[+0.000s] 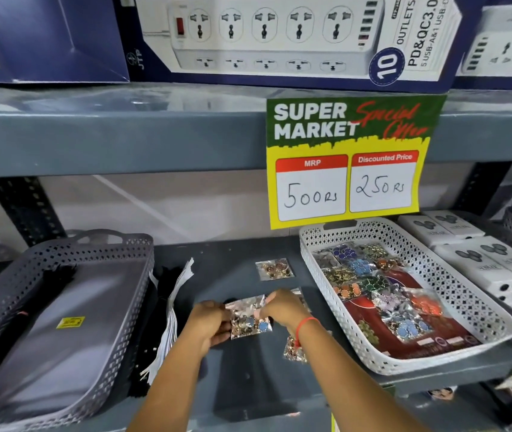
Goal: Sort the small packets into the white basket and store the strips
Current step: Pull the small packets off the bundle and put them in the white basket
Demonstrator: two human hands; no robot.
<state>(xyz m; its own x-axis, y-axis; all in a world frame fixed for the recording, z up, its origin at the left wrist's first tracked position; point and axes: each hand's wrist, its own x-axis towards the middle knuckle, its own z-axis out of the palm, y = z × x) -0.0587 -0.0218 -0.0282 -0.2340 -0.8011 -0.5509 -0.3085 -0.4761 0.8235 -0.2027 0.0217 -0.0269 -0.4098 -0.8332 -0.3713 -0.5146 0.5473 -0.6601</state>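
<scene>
My left hand (209, 321) and my right hand (284, 308) both grip one clear small packet (250, 319) of blue and gold pieces, held just above the grey shelf (226, 254). Another packet (275, 269) lies on the shelf farther back. A third packet (293, 349) lies under my right wrist, partly hidden. The white basket (463, 307) stands to the right and holds several colourful packets. A bundle of black and white strips (170, 310) lies on the shelf left of my hands, beside the grey basket (61, 251).
The grey basket on the left holds a dark strip bundle (52, 282) and a yellow label (70, 322). White boxes (479, 254) sit right of the white basket. A yellow price sign (346, 169) hangs from the upper shelf edge, above the white basket.
</scene>
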